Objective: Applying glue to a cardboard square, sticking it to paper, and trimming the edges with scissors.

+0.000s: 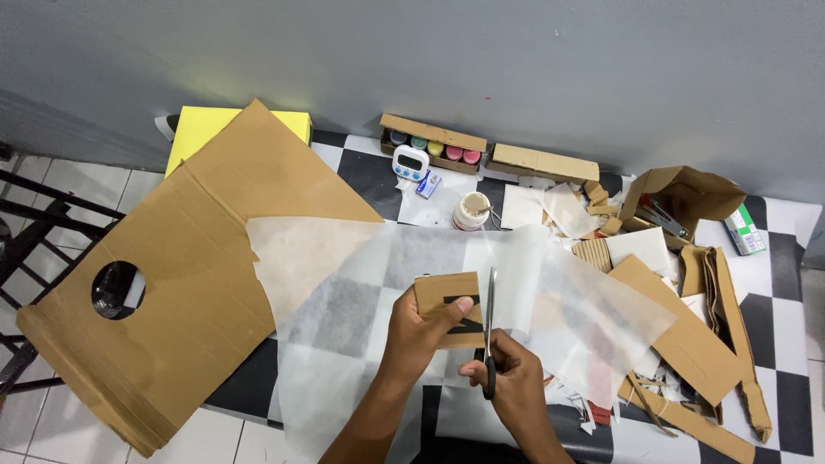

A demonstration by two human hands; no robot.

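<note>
My left hand [423,333] grips a small cardboard piece [440,294] with black marks on it, thumb on top. My right hand [507,374] holds black-handled scissors [490,320] upright, blades pointing away from me along the right edge of the cardboard piece. Both hands hover over a large sheet of thin translucent white paper [344,292] spread on the black-and-white chequered table [786,344].
A big cardboard sheet [189,258] with a round hole lies at the left over a yellow box [199,127]. At the back stand a box of paint pots [434,146], a white timer [410,162] and a glue jar [472,210]. Cardboard scraps [687,344] and an open box [683,198] fill the right.
</note>
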